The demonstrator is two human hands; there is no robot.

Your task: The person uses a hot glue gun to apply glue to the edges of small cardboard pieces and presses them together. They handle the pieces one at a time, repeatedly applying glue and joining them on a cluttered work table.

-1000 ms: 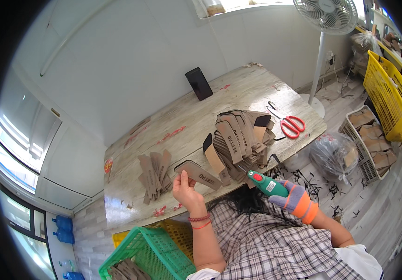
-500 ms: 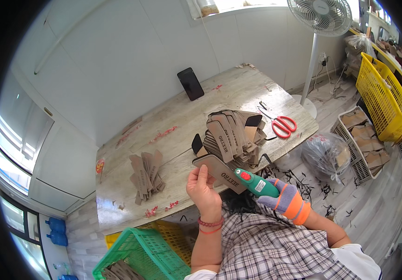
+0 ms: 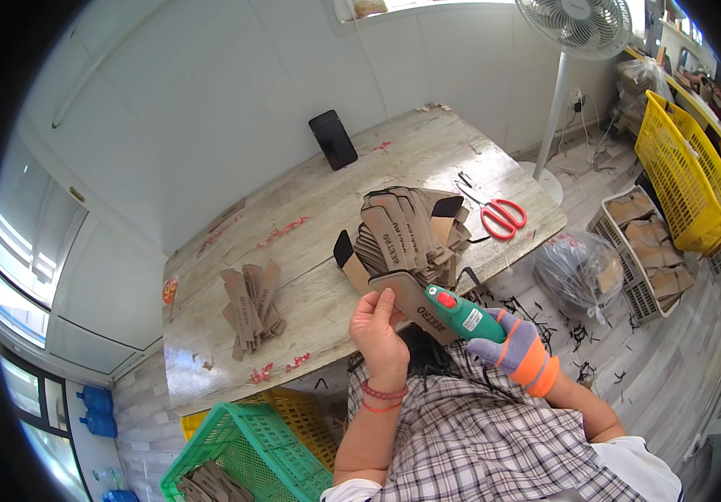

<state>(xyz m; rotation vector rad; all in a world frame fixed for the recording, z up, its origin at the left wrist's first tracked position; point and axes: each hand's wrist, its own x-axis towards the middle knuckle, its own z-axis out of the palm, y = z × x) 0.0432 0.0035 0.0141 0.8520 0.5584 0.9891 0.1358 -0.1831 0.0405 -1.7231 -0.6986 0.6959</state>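
Over the table's near edge, my bare left hand [image 3: 379, 339] pinches a flat brown printed strip [image 3: 411, 299] with a rounded end between thumb and fingers. My right hand [image 3: 518, 353], in a grey and orange glove, is wrapped round a green handheld power tool [image 3: 466, 315] with a red switch. The tool lies against the strip's right edge; its working tip is hidden. Just beyond, a fanned heap of similar strips [image 3: 395, 238] covers the table's middle right, with black-ended pieces among them. A smaller heap of strips [image 3: 251, 308] rests farther left.
Red-handled scissors [image 3: 503, 219] lie at the table's [image 3: 201, 368] right side. A black phone [image 3: 333, 140] leans at the back wall. Below stands a green crate [image 3: 272, 448] with strips inside. On the right are a plastic bag [image 3: 579, 272], yellow basket [image 3: 687, 180], white crate [image 3: 628, 268] and fan [image 3: 576, 21].
Both hands, with the strip and the green tool, have shifted slightly right relative to the table. The view has shifted a little. Both hands keep their holds.
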